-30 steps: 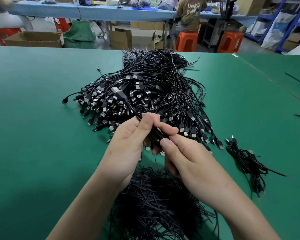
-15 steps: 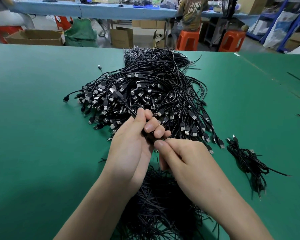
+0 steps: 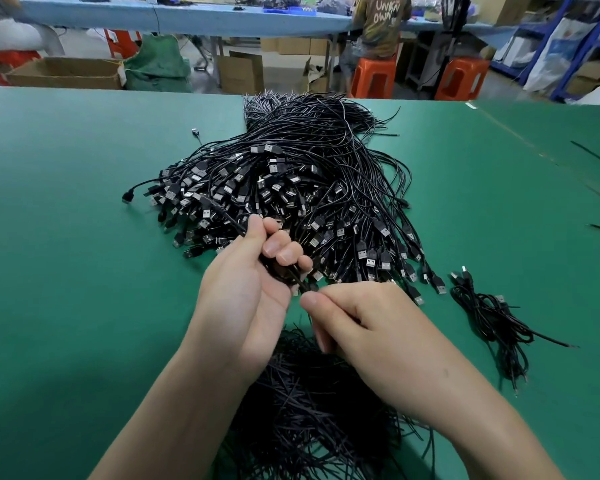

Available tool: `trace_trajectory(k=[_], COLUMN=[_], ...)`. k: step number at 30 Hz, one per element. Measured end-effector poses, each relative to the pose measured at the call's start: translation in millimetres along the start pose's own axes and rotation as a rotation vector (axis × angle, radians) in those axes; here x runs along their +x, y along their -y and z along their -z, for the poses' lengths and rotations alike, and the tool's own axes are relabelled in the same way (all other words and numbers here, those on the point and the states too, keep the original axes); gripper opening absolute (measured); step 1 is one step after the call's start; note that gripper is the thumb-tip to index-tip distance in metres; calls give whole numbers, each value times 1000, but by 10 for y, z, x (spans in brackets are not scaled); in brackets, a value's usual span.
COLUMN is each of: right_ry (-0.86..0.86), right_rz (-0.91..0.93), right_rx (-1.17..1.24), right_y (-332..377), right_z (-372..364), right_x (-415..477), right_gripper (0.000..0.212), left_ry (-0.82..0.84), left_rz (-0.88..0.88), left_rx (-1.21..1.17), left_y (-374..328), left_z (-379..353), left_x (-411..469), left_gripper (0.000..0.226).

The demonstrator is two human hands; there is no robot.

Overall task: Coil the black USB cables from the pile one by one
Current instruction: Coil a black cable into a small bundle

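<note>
1. At the near edge of the pile (image 3: 309,188) of black USB cables on the green desk (image 3: 66,271), both hands work one cable (image 3: 298,277), held just above the plugs.
2. On the left hand (image 3: 246,296) the fingers (image 3: 284,252) are curled tight round a small bunch of that cable's loops. A strand leaves the top of the fist and runs up and to the left over the pile.
3. On the right hand (image 3: 368,327) the thumb (image 3: 312,301) and forefinger pinch narrowly on the cable just below the left fingers. The two hands are almost touching.
4. The relation that matters is the short stretch between the hands, which slants from the left fist down toward the right thumb. The right hand is therefore nearer the free length and looks best placed to lead the next turn, while the left hand only holds the loops.
5. How much of the cable remains loose cannot be told, because the hands hide it.
6. To the right, well apart from the pile, lies a small separate bunch of cables (image 3: 489,317). A heap of short black strands (image 3: 309,403) lies under the wrists.
</note>
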State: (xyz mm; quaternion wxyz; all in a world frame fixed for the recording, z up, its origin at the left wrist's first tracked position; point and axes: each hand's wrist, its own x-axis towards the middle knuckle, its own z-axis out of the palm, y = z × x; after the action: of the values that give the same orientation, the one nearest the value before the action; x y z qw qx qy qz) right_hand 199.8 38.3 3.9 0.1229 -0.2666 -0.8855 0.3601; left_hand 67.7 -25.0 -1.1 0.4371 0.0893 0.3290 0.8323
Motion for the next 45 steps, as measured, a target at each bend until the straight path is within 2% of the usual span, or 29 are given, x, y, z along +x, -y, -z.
trace_trajectory(k=[4, 6, 11, 14, 16, 19, 22, 28, 32, 35, 37, 38, 39, 42, 45], right_ry=[81, 65, 22, 12, -12, -59, -64, -81, -131, -146, -98, -56, -6, 191, 353], right_rz=[-39, -46, -75, -98, -82, -2, 48, 73, 66, 59, 50, 40, 27, 3, 35], right_rx=[7, 17, 188, 230, 223, 234, 226, 245, 284, 287, 316, 374, 470, 854, 1051], right_y=[-46, -61, -30, -26, -22, -25, -43, -24, -5, 9, 4, -1, -9, -6, 12], right_z=[4, 8, -3, -31, -39, -29, -14, -77, -119, -149, -134, -107, -72, 37, 77], right_x=[13, 23, 7, -2, 6, 23, 30, 39, 35, 47, 54, 52, 46, 8, -12], right_gripper=[45, 42, 54, 55, 50, 30, 25, 10, 13, 24, 31, 33, 34, 29, 26], left_ry=[-2, -9, -19, 44, 106, 167, 240, 254, 291, 344, 374, 391, 422, 675, 699], left_rz=[17, 22, 22, -5, -15, -19, -10, -86, -113, -125, -115, -112, -99, -88, -155], left_rx=[68, 109, 317, 399, 421, 464, 508, 759, 750, 699, 729, 767, 776, 679, 699], left_y=[53, 83, 129, 137, 139, 172, 197, 196, 174, 144, 122, 102, 65, -98, -146], left_z=[-24, -41, -56, -52, -59, -75, -70, 49, 74, 66, 55, 82, 103, 196, 236], left_x=[-31, -42, -80, -95, -114, -158, -186, -153, -127, -81, -12, 33, 56, 0, 2], left_gripper=[28, 29, 34, 48, 54, 50, 49, 49, 50, 41, 32, 41, 47, 24, 26])
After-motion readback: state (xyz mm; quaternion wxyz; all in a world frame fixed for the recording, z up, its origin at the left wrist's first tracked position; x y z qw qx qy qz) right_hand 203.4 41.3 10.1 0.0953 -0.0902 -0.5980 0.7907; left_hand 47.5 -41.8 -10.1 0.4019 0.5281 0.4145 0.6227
